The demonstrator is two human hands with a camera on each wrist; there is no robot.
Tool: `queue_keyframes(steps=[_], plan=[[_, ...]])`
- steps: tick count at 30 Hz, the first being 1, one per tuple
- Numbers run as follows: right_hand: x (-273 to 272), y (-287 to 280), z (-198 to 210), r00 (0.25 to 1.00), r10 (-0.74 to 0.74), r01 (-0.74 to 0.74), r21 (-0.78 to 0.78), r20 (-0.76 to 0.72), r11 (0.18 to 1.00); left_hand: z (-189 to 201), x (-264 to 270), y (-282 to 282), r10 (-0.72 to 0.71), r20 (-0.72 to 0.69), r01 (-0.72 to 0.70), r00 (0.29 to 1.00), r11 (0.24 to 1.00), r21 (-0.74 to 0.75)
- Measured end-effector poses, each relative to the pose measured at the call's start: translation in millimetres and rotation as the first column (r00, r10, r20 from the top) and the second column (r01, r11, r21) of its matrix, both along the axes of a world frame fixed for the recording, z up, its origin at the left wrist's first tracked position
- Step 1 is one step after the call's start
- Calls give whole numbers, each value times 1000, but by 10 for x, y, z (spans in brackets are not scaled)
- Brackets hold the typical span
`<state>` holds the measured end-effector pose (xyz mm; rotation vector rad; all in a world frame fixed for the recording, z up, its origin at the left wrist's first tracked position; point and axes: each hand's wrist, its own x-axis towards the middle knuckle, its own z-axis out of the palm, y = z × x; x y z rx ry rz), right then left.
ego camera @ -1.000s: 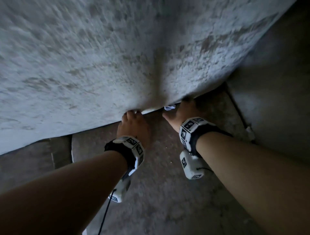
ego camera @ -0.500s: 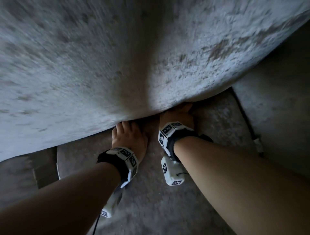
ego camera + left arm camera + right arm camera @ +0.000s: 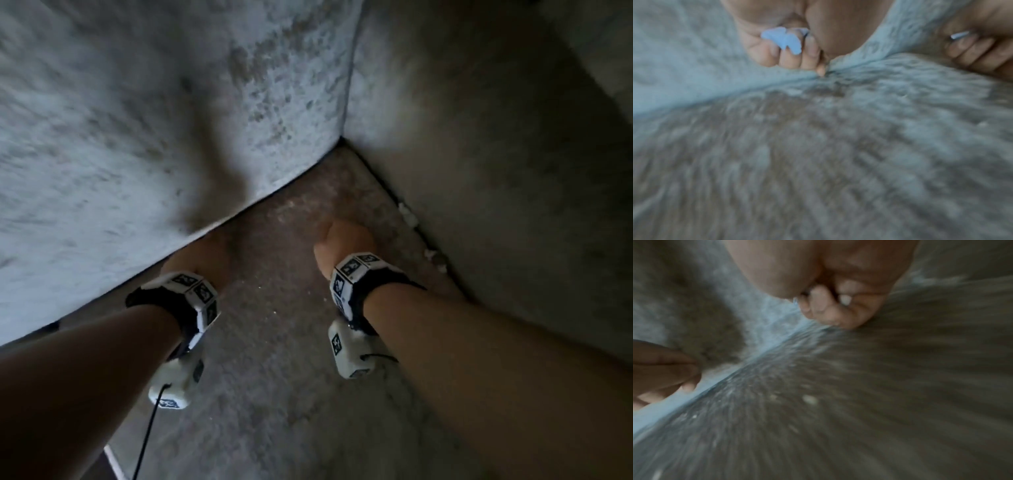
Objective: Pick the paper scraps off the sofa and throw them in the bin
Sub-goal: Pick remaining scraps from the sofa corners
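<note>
scraps in left hand: pale crumpled paper [image 3: 784,40], bunched in curled fingers
scraps on sofa [image 3: 342,359]: small white bits [image 3: 409,217] along the seat's right-hand crease, loose

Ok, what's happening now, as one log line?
left hand: grips paper scraps | right hand: holds a scrap | loose scraps: beside sofa arm | bin: not in view

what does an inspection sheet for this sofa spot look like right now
surface: grey sofa seat, fine crumbs on it
job's things: white paper scraps along the seam by the armrest; a paper scrap held in the left hand
clutter: nothing seen
grippers: left hand curled round its scrap; right hand curled, something pale inside
cables: black cable hangs from the left wrist camera
surroundings: back cushion, armrest; bin not in view
</note>
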<state>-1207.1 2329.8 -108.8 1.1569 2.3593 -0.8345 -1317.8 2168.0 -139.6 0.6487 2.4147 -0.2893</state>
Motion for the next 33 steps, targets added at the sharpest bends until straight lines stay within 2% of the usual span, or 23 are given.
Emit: queue_keyframes(steps=[4, 9, 12, 14, 17, 21, 23, 28, 30, 33], plan=[[678, 139, 92, 974, -224, 224, -70, 21, 972, 238, 193, 441, -80, 57, 79, 995, 996, 30], [1496, 222, 156, 915, -403, 403, -18, -14, 915, 357, 663, 1017, -234, 80, 229, 969, 971, 64], [1844, 284, 117, 887, -462, 462, -25, -12, 886, 388, 930, 1296, -331, 96, 324, 939, 943, 78], [1988, 329, 111, 880, -475, 475, -31, -3, 880, 363, 1042, 1449, -378, 114, 374, 919, 926, 56], [2028, 386, 103, 845, -534, 534, -22, 1, 845, 396, 1191, 1655, -351, 150, 347, 924, 936, 51], [1895, 511, 59, 735, -675, 678, -58, 69, 733, 466, 1384, 1831, -391, 58, 389, 918, 920, 48], [1791, 571, 31, 754, -629, 651, -81, 190, 755, 423, 1412, 1895, -391, -2, 390, 920, 917, 82], [1464, 725, -126, 792, -575, 605, -129, 206, 786, 179, 1266, 2193, -182, -6, 181, 983, 974, 138], [1357, 805, -219, 860, -444, 485, -137, 251, 864, 11, 1246, 2346, -209, -23, 210, 978, 965, 154], [1171, 915, -302, 939, -73, 133, -157, 337, 979, -236, 1287, 2521, -384, -6, 382, 923, 918, 104]])
